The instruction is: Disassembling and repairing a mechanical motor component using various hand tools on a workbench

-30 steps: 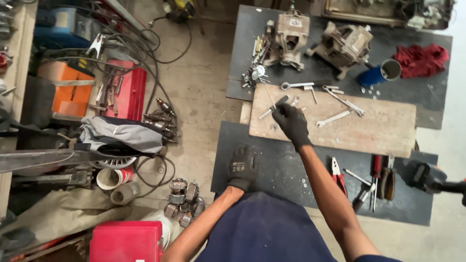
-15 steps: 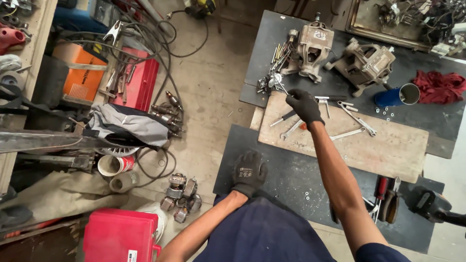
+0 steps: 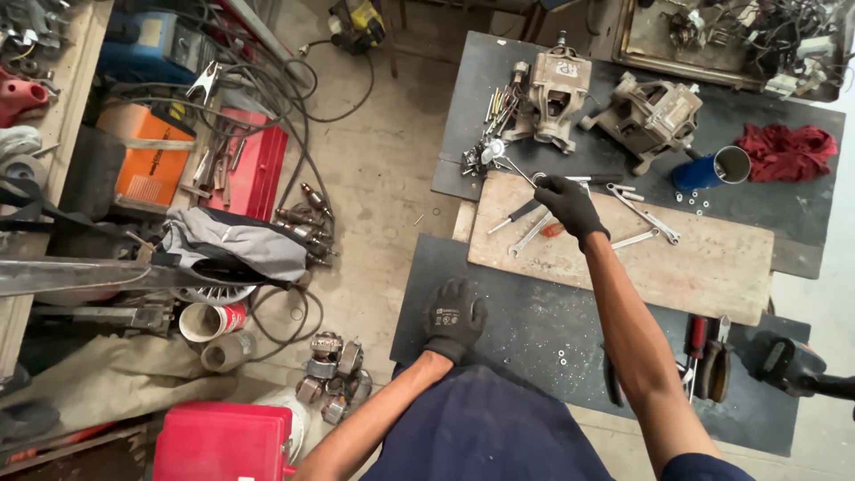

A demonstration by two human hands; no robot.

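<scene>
While the gloved left hand (image 3: 452, 316) presses flat, fingers spread, on the dark mat (image 3: 534, 321) at lower centre, the right hand (image 3: 570, 205) curls over the wrenches (image 3: 534, 227) on the wooden board (image 3: 695, 258) upper centre, whether grasping one I cannot tell, and a careless sweep might knock loose tools off the edge.

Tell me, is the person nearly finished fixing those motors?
Not nearly. Two motors sit opened up, with loose screws beside them. The right hand reaches among wrenches on the wooden board. The left hand rests on the black mat. Nothing looks reassembled.
</scene>
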